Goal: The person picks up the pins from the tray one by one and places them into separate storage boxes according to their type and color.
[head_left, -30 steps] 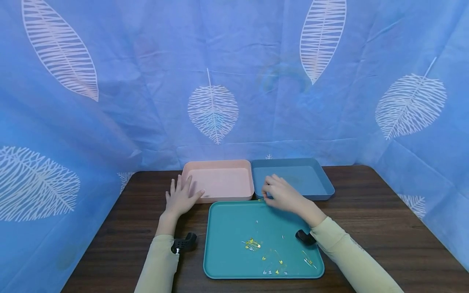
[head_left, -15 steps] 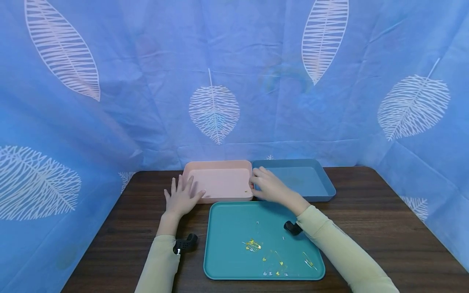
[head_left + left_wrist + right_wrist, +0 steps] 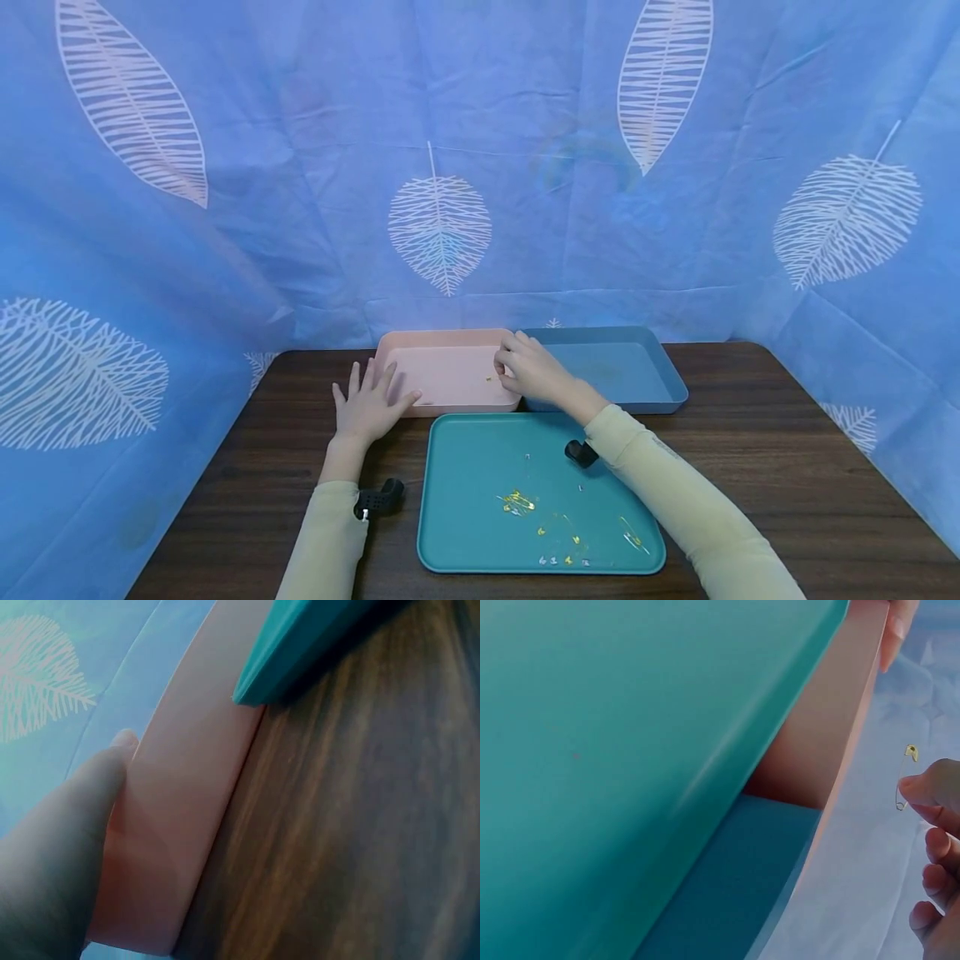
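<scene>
The right hand [image 3: 531, 368] pinches a yellow pin [image 3: 912, 753] between thumb and fingers, raised over the right part of the pink tray [image 3: 450, 375]. The left hand [image 3: 367, 412] lies spread at that tray's front left corner (its thumb touches the rim). The blue tray [image 3: 618, 367] stands just beside the pink one; in front, on the same worktop [image 3: 757, 467], the green tray [image 3: 472, 454] holds more pins [image 3: 517, 502], yellow and silvery.

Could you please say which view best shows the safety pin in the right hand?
The right wrist view: it shows the safety pin close up, with its outline plain. The head view gives only a yellow speck; the left wrist view, nothing.
</scene>
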